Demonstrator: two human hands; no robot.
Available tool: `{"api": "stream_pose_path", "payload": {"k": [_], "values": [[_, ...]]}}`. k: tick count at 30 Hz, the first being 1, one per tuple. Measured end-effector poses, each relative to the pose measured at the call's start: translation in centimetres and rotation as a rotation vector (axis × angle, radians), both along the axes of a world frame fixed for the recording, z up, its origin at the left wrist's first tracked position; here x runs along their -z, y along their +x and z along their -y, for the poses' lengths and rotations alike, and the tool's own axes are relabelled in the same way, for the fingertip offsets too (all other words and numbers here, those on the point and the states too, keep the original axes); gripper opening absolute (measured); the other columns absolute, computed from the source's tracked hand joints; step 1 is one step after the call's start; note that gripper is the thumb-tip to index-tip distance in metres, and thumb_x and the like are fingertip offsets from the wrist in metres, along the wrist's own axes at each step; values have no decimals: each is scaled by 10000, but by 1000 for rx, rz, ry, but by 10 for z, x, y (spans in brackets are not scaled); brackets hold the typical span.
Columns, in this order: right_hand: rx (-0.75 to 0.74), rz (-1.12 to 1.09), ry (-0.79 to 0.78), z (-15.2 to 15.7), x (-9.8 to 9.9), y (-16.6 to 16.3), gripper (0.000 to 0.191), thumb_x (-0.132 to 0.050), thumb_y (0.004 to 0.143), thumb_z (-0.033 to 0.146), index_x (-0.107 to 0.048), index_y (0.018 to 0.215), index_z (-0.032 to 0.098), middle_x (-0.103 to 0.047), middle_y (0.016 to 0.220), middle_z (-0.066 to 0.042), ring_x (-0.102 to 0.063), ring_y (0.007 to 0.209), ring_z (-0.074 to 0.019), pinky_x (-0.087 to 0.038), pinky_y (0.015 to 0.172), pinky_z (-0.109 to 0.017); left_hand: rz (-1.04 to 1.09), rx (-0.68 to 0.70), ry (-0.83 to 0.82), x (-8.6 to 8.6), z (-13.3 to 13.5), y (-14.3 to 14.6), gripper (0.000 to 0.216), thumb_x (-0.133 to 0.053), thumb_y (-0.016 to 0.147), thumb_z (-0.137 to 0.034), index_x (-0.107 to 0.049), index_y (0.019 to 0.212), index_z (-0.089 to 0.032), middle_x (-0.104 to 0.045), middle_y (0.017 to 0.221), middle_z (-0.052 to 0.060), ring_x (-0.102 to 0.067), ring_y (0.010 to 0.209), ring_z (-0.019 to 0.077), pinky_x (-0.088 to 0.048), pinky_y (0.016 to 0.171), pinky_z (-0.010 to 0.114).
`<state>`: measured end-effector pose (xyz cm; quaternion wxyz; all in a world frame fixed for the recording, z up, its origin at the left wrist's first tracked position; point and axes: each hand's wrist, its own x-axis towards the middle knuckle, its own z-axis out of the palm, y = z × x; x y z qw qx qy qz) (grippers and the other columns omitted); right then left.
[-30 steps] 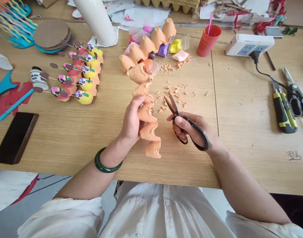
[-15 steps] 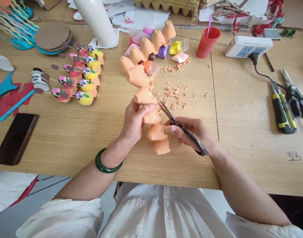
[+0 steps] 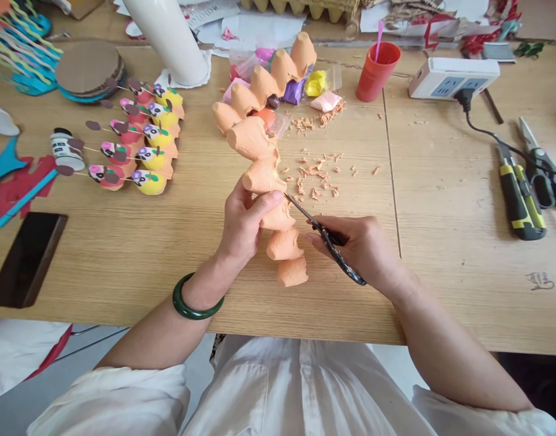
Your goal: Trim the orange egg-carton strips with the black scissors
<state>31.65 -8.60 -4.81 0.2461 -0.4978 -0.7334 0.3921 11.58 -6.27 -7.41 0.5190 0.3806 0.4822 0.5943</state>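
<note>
An orange strip of egg carton cups [image 3: 251, 136] runs from the bags of clay down toward me, held midway by my left hand [image 3: 246, 221], thumb on top and fingers wrapped beneath. A green bangle [image 3: 197, 312] circles that wrist. My right hand [image 3: 366, 251] grips black-handled scissors [image 3: 326, 235], their blades together or nearly so, with the tips touching the strip's ragged edge just beside my left thumb. Orange trimmings [image 3: 317, 177] are scattered on the table right of the strip.
Painted egg-cup figures [image 3: 144, 145] with sticks stand at left, near a phone [image 3: 28, 259]. Farther back are a white bottle [image 3: 171, 42], a red cup [image 3: 378, 72] and yellow clay [image 3: 315, 83]. At right lie a power strip [image 3: 454, 77], a utility knife [image 3: 521, 200] and other scissors [image 3: 542, 175].
The scissors have moved left so their tips meet the strip's edge, and their blades have closed. My left hand keeps its hold. The whole view has shifted slightly.
</note>
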Motion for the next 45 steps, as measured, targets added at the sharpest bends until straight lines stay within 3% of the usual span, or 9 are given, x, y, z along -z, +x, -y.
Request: {"api": "stream_pose_path", "payload": {"k": [8, 15, 20, 25, 29, 34, 38, 41, 45], "values": [[11, -22, -7, 2, 1, 2, 295, -676, 937, 374, -660, 726, 169, -418, 611, 39, -329, 590, -92, -284, 536, -240, -111, -7, 13, -6, 6, -2, 205, -825, 806, -384, -682, 904, -273, -710, 1013, 9, -640, 1158, 269, -523, 967, 373], [-17, -442, -665, 0, -7, 0, 444, -718, 908, 561, -638, 705, 174, -495, 524, 50, -365, 365, -64, -292, 339, -229, -24, 13, -68, -10, 4, 1, 197, -818, 745, -354, -697, 874, -269, -718, 979, 2, -658, 1101, 284, -530, 912, 383], [-37, -737, -979, -12, -8, 1, 448, -727, 874, 608, -707, 955, 168, -493, 559, 80, -272, 350, -40, -225, 286, -195, 57, 62, -169, -17, 3, 2, 188, -795, 724, -322, -648, 822, -259, -695, 908, 1, -656, 1023, 267, -524, 845, 369], [160, -752, -848, -14, -1, 0, 509, -806, 823, 609, -689, 1026, 157, -526, 627, 63, -398, 419, -61, -306, 339, -206, 152, 70, -185, -14, -1, 1, 173, -738, 720, -266, -631, 852, -231, -659, 872, -12, -629, 878, 181, -517, 818, 309], [64, -763, -839, -13, 3, 0, 577, -780, 814, 678, -673, 1049, 162, -558, 711, 35, -522, 522, -110, -454, 442, -258, 229, 116, -219, -10, -3, -1, 181, -754, 713, -266, -598, 789, -213, -663, 882, -13, -632, 862, 162, -530, 819, 296], [44, -542, -722, -11, 0, 1, 540, -669, 903, 702, -647, 919, 162, -528, 676, 33, -498, 485, -96, -422, 442, -253, 288, 153, -325, -15, 0, 2, 188, -773, 711, -297, -620, 777, -210, -676, 844, -9, -655, 816, 169, -556, 793, 295], [-21, -385, -581, -8, -4, 0, 577, -611, 934, 722, -540, 737, 185, -520, 648, 28, -508, 496, -82, -434, 482, -242, 309, 293, -370, -22, 2, 7, 179, -731, 744, -321, -673, 864, -202, -736, 867, 29, -723, 939, 259, -586, 850, 367], [-68, -331, -622, -7, -6, 1, 580, -625, 922, 724, -530, 720, 188, -508, 630, 33, -494, 488, -75, -413, 461, -230, 324, 358, -400, -21, 2, 7, 203, -707, 774, -355, -691, 895, -192, -753, 876, 50, -741, 949, 293, -600, 830, 398], [-70, -242, -782, -5, -4, 3, 586, -650, 894, 734, -564, 710, 185, -515, 576, 27, -483, 433, -89, -412, 405, -242, 330, 261, -396, -17, -1, 4, 144, -705, 769, -331, -668, 827, -205, -700, 781, 4, -701, 737, 195, -584, 699, 316]]}}
